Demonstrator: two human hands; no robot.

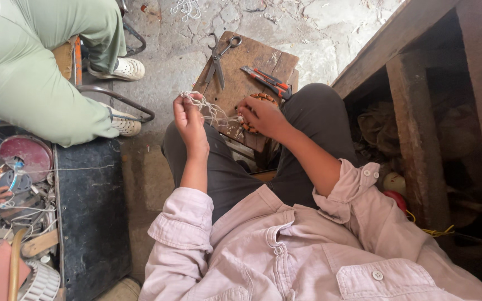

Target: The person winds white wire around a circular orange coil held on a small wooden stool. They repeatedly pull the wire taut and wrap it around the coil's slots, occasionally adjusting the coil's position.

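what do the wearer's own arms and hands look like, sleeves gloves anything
Both hands are bare, with no gloves: left hand, right hand. Both forearms are uncovered. The pale pinkish button-up shirt has its sleeves rolled above the elbows; the right cuff shows two small buttons.

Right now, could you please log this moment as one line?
left hand: pinching white string | right hand: on copper coil | wooden stool: scissors, utility knife

Scissors and an orange-handled utility knife lie apart on a small wooden stool. A person in green trousers and white shoes sits nearby, beside a black case and cluttered wires. Cracked concrete floor.
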